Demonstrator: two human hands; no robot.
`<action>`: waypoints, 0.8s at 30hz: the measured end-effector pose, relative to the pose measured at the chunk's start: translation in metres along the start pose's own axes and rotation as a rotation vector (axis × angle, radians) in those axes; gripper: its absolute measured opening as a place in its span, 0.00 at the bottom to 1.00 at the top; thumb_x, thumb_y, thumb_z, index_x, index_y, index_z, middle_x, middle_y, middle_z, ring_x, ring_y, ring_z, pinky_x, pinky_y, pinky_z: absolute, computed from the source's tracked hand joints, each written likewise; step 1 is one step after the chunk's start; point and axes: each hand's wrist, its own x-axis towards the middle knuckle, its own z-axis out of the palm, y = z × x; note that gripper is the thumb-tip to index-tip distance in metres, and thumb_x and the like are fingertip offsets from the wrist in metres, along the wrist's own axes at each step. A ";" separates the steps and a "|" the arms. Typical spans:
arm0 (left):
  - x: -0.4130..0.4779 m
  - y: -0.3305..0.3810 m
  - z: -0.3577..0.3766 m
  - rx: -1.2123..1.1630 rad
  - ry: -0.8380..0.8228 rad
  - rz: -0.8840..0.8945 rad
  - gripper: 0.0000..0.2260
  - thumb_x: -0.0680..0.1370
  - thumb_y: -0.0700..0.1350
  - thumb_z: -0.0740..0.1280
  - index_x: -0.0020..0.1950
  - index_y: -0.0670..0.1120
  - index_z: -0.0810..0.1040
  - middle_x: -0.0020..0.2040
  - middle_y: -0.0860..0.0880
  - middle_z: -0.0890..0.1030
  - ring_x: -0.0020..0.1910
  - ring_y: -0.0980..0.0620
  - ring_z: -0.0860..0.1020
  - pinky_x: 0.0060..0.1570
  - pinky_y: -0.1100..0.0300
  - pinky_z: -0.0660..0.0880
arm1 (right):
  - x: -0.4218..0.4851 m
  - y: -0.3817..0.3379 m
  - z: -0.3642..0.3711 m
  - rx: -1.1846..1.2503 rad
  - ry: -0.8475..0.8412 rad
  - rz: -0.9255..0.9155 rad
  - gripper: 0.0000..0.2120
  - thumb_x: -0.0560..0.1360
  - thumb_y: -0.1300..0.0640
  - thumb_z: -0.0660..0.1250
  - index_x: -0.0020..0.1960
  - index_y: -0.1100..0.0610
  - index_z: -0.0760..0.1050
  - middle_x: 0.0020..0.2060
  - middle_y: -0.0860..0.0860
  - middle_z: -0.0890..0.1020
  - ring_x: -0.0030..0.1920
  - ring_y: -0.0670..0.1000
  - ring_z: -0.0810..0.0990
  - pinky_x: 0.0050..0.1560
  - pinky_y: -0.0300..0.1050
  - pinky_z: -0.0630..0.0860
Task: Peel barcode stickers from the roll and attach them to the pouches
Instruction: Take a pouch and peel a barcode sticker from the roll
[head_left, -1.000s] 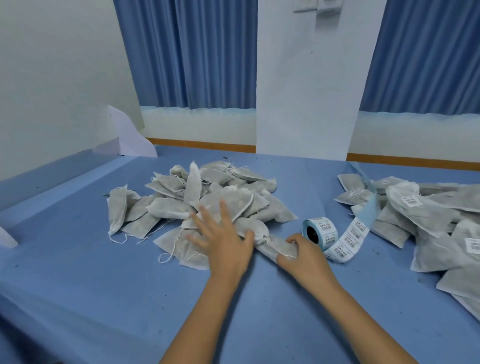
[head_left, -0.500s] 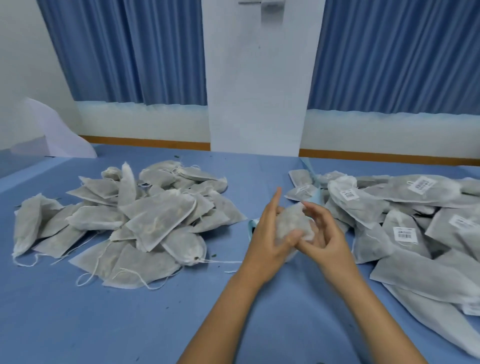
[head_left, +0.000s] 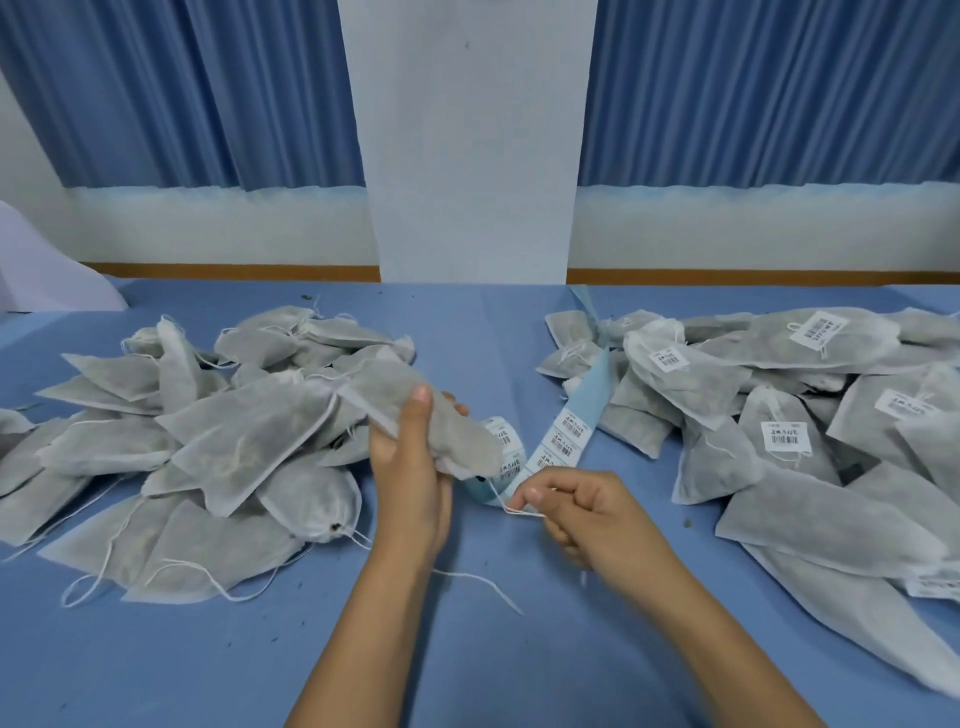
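My left hand (head_left: 410, 467) grips one pouch (head_left: 447, 431) clear of the desk (head_left: 498, 660), thumb on top, face up, I judge, for a label. My right hand (head_left: 587, 512), fingers curled, pinches its string (head_left: 527, 514) aside (the sticker roll (head_left: 506, 449) sits just behind, mid-desk).

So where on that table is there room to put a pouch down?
Bare blue table runs along the near edge, and a strip lies between the unlabelled pile and the labelled pile, behind the sticker roll. Both piles are crowded.
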 end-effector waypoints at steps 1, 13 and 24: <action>0.001 0.002 -0.002 -0.017 0.039 0.002 0.07 0.81 0.41 0.61 0.56 0.43 0.75 0.36 0.52 0.82 0.36 0.56 0.82 0.37 0.63 0.78 | -0.001 -0.001 -0.002 -0.013 0.003 -0.019 0.16 0.79 0.62 0.61 0.38 0.51 0.81 0.20 0.43 0.63 0.22 0.43 0.57 0.23 0.32 0.56; 0.014 0.014 -0.016 -0.284 0.171 -0.160 0.08 0.82 0.46 0.59 0.55 0.43 0.72 0.44 0.49 0.76 0.42 0.55 0.77 0.38 0.64 0.78 | -0.007 -0.010 -0.004 -0.079 -0.001 -0.152 0.11 0.78 0.61 0.62 0.44 0.54 0.82 0.20 0.41 0.69 0.22 0.41 0.58 0.25 0.29 0.58; -0.008 0.013 -0.017 0.918 0.081 0.847 0.18 0.75 0.42 0.65 0.64 0.39 0.72 0.61 0.44 0.73 0.63 0.51 0.72 0.64 0.57 0.69 | -0.007 -0.008 0.001 -0.108 0.108 -0.342 0.10 0.74 0.54 0.63 0.41 0.46 0.83 0.22 0.42 0.71 0.24 0.43 0.59 0.28 0.33 0.58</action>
